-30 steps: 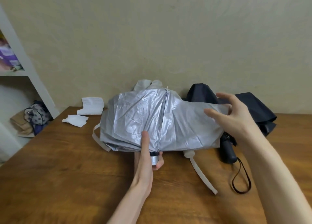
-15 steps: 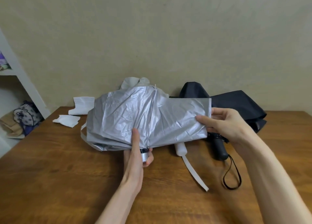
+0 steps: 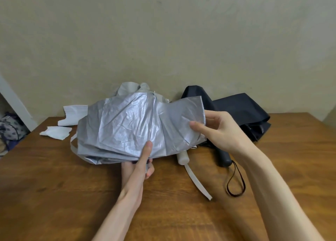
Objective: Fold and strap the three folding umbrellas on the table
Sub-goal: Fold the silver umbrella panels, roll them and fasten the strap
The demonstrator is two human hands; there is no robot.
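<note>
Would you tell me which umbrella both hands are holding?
The silver umbrella; the dark navy umbrella and the white-handled umbrella lie untouched behind it.

White folded papers (image 3: 66,120) (far-left corner) lie on the wooden table (image 3: 54,195); patterned bag (image 3: 11,130) beside.

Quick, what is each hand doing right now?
Left hand: closed around the silver umbrella at its handle end.
Right hand: pinching the edge of the same umbrella's canopy.

Wooden table (image 3: 54,195) under dark umbrella (image 3: 241,111), white papers (image 3: 56,132).
</note>
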